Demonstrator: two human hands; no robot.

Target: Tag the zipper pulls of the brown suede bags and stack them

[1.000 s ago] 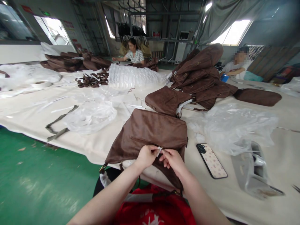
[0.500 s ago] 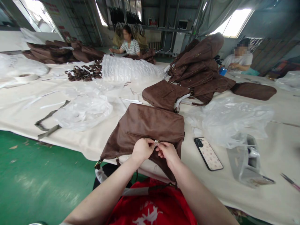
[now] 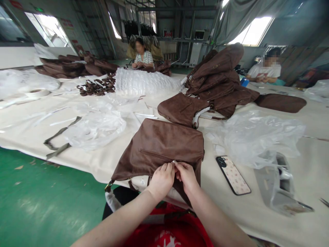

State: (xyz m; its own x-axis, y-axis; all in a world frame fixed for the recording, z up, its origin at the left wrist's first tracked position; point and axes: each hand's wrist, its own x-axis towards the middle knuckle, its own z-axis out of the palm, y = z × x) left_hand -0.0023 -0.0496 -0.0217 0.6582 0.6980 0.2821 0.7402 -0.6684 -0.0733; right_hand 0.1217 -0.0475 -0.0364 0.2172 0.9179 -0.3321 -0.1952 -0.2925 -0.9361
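Note:
A brown leather-look handbag [image 3: 167,140] lies flat on the table in front of me, with a zipper slit [image 3: 154,154] across its face. My left hand [image 3: 163,178] is closed, its fingertips pinched together at the right end of that slit. Against it, my right hand [image 3: 185,175] pinches at the same spot. A small white piece [image 3: 174,161] shows between the fingertips, mostly hidden; it may sit on the zipper pull. The bag's strap [image 3: 111,200], wrapped in white, hangs over the table edge toward my lap.
Right of the bag lie a phone in a patterned case [image 3: 233,175], a clear plastic bag [image 3: 262,137] and a clear plastic holder [image 3: 276,185]. More brown bags [image 3: 218,75] are piled behind. Crumpled plastic [image 3: 97,128] and a dark strip [image 3: 60,137] lie left. Two people [image 3: 144,56] sit across the table.
The view has tilted and shifted slightly. My left fingers have curled over further, covering more of the white piece; both hands stay at the slit's right end.

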